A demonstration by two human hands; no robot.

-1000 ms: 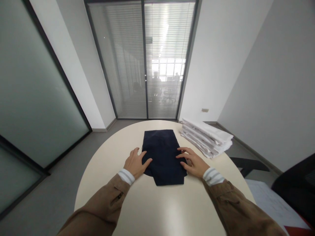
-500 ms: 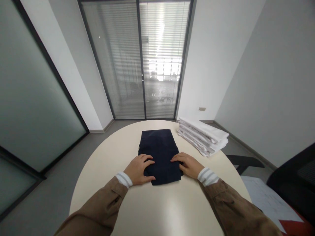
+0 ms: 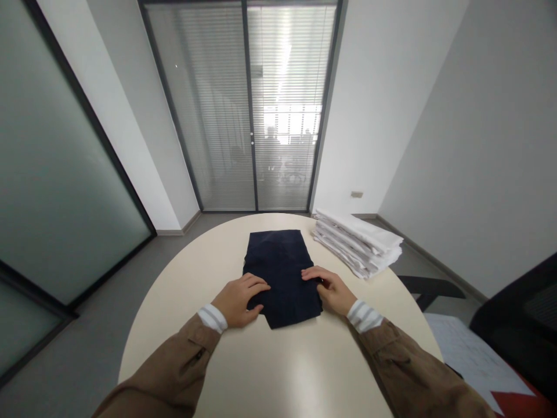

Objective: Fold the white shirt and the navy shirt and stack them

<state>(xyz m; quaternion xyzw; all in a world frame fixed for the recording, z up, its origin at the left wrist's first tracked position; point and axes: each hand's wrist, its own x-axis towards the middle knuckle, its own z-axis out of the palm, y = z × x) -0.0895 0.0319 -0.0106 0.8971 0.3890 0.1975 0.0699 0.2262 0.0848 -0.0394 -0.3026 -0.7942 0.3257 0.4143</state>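
Note:
A folded dark navy cloth [image 3: 279, 264] lies flat on the round cream table [image 3: 278, 366], in front of me. My left hand [image 3: 237, 299] is at the cloth's near left corner, fingers curled over the top and thumb at the edge, pinching the fabric. My right hand [image 3: 331, 290] grips the near right corner the same way, fingers on top of the fabric. Both arms wear brown sleeves with striped white cuffs.
A stack of folded white cloths [image 3: 361, 244] sits at the table's far right edge. A black chair [image 3: 517, 313] and a sheet of paper [image 3: 474, 360] are to the right. Glass doors with blinds [image 3: 248, 116] stand behind the table.
Both hands went from lying spread beside the cloth to closing on its near corners. The cloth's near edge has shifted slightly.

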